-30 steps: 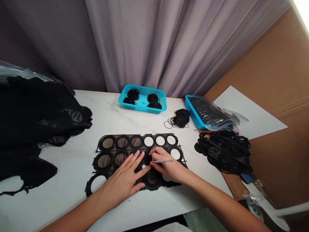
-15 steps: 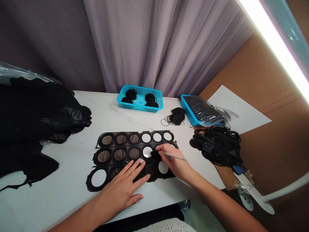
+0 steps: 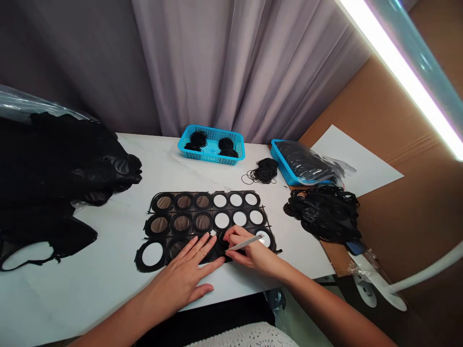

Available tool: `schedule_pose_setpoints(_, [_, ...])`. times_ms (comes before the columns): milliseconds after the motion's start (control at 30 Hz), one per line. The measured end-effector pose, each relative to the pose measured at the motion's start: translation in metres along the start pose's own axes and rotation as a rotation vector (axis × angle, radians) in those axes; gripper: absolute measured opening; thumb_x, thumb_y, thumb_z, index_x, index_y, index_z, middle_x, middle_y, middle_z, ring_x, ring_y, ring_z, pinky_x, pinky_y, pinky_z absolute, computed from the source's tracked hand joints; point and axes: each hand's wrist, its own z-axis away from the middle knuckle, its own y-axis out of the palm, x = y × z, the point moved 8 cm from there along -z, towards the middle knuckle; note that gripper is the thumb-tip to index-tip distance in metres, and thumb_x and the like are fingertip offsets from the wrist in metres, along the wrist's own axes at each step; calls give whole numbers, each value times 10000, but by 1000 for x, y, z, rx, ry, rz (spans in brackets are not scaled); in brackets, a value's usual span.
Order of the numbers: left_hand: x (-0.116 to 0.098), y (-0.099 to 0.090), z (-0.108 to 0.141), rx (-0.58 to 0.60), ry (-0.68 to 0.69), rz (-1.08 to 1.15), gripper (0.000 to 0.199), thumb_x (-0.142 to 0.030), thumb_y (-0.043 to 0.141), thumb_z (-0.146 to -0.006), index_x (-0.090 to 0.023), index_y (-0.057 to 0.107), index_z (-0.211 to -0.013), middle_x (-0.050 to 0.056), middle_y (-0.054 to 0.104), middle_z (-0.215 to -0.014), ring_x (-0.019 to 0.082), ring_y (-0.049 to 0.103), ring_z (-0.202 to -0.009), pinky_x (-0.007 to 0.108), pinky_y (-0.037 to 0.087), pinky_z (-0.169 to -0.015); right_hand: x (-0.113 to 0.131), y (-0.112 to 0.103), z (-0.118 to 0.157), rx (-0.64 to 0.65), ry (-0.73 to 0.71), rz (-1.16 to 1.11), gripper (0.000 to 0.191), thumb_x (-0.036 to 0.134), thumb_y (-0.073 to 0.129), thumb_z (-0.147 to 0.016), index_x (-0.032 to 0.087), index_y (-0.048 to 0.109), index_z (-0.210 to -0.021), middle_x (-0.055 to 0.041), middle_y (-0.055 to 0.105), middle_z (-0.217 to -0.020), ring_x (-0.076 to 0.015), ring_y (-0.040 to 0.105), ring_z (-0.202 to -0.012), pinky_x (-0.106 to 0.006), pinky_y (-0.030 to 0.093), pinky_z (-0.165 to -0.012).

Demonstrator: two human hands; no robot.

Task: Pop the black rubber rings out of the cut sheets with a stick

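A black rubber sheet [image 3: 170, 213] with rows of round openings lies on the white table [image 3: 90, 284]. Some openings show a brownish disc, others the white surface below. My left hand [image 3: 181, 272] rests flat on the sheet's lower edge, fingers spread and holding nothing. My right hand [image 3: 246, 253] pinches a thin pointed pick [image 3: 249, 243] over the bottom row. Its tip touches a dark ring [image 3: 222, 246] next to my left fingertips. That ring is partly hidden by my fingers.
A blue basket [image 3: 181, 144] holds coils of black rubber bands, and a second one [image 3: 277, 156] holds a bagged batch. Loose bands [image 3: 265, 171] and a black heap [image 3: 323, 214] lie right; bagged black scrap [image 3: 54, 164] lies left. A curtain and cardboard stand behind.
My right hand has moved down to the bottom row, and the middle-row opening now shows white. My left hand stays nearly still. The view has shifted slightly.
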Motion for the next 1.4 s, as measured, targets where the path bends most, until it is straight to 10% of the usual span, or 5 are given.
schedule_pose_setpoints(400, [0, 2, 1, -8, -40, -20, 732, -413, 685, -884, -374, 316, -1516, 79, -44, -1648, 390, 211, -1466, 554, 333, -1122, 7, 23, 9, -143, -149, 435, 96, 120, 503, -934, 202, 552, -928, -131, 589, -1170, -252, 546, -1038, -410, 503, -877])
schedule_pose_setpoints(633, [-4, -4, 2, -13, -31, 13, 701, -400, 711, -871, -387, 376, -1486, 65, -46, -1646, 408, 227, -1456, 561, 342, -1117, -21, -69, -7, -603, 72, 357, 154, 184, 404, -985, 219, 545, -1037, -80, 616, -930, -230, 589, -887, -381, 494, -800])
schedule_pose_setpoints(933, [5, -11, 51, -53, -156, -114, 635, -487, 525, -975, -293, 301, -1536, 107, 196, -1622, 344, 336, -1429, 496, 374, -1109, 24, 30, -42, -43, -173, 108, 120, 135, 497, -937, 204, 556, -1016, -59, 626, -935, -181, 589, -867, -296, 490, -753])
schedule_pose_setpoints(1400, [3, -14, 54, -67, -150, -104, 624, -491, 525, -975, -310, 308, -1531, 91, 151, -1635, 330, 356, -1422, 469, 364, -1117, 32, 38, -38, 97, -126, 23, 110, 165, 586, -925, 202, 539, -833, -69, 529, -1108, -183, 533, -1014, -317, 483, -861])
